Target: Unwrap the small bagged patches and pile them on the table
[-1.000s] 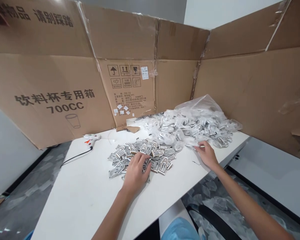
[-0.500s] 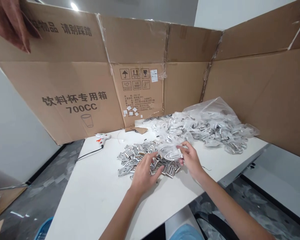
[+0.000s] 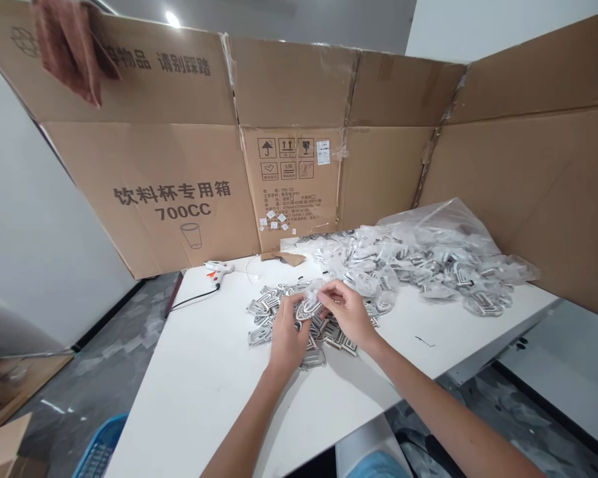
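Note:
Above the pile, my left hand (image 3: 289, 335) grips a small arch-shaped piece (image 3: 307, 309) with a grey, white and dark line pattern. My right hand (image 3: 347, 313) pinches the clear plastic bag (image 3: 315, 289) around the upper end of the same piece. The fingertips of both hands nearly meet there, and the right fingers partly hide the bag. Under and around my hands lies a heap of loose arch-shaped pieces (image 3: 262, 332) without wrapping. Behind them, a larger mound of pieces in clear bags (image 3: 418, 262) covers the back right of the table.
A white glue gun (image 3: 219, 271) with a black cord rests at the table's back left. Cardboard walls (image 3: 174, 159) enclose the white table (image 3: 194, 378), with a brown cloth (image 3: 72, 53) draped over one. A blue basket (image 3: 102, 448) stands on the floor at left.
My right hand has moved left and brought the bagged piece to my left hand, which has closed on it. The whole view has shifted slightly, so the surroundings sit farther right.

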`<state>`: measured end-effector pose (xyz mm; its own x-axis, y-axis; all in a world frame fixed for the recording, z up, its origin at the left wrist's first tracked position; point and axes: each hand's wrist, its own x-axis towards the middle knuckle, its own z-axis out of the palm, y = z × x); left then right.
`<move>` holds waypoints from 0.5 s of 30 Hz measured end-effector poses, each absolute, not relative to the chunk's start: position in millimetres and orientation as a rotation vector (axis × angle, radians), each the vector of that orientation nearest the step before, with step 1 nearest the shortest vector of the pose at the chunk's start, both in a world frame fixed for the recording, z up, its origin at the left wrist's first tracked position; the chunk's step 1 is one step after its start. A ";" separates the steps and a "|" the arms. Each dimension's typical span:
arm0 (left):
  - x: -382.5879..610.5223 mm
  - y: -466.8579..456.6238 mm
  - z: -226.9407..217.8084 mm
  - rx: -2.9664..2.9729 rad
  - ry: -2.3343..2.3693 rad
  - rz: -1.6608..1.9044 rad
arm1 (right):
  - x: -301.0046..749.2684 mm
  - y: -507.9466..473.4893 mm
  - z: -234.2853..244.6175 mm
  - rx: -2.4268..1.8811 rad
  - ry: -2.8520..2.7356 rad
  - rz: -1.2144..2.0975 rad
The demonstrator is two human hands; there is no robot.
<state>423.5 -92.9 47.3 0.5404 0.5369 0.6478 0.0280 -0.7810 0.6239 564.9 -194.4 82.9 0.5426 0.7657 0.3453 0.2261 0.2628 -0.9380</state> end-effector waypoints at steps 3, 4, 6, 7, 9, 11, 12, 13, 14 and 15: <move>424.6 -94.4 43.2 2.223 0.528 1.167 | 575.5 -186.8 92.1 -1.505 -1.177 0.152; 424.8 -94.7 42.2 2.232 0.556 1.164 | 579.1 -184.1 96.2 -1.567 -1.248 0.035; 424.8 -94.6 41.0 2.256 0.595 1.175 | 585.3 -178.9 103.9 -1.652 -1.382 -0.127; 424.7 -94.2 40.9 2.264 0.604 1.181 | 588.1 -176.6 107.2 -1.677 -1.423 -0.173; 424.3 -93.4 41.1 2.269 0.611 1.184 | 593.2 -172.7 112.3 -1.704 -1.428 -0.236; 424.3 -92.8 41.5 2.268 0.609 1.184 | 598.0 -169.9 117.0 -1.696 -1.394 -0.259; 424.4 -92.7 41.6 2.270 0.610 1.190 | 600.3 -168.8 119.7 -1.678 -1.374 -0.257; 424.5 -92.7 41.6 2.273 0.611 1.195 | 602.6 -168.1 122.8 -1.652 -1.344 -0.247; 424.5 -92.8 41.5 2.279 0.610 1.195 | 605.0 -167.8 126.0 -1.620 -1.297 -0.230; 424.5 -92.9 41.5 2.286 0.610 1.192 | 607.6 -168.2 129.0 -1.587 -1.235 -0.205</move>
<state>424.5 -92.9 41.5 0.5191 0.5866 0.6217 0.1610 -0.7814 0.6029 607.6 -168.2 129.0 0.4490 0.5975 0.6644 0.7802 0.1002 -0.6174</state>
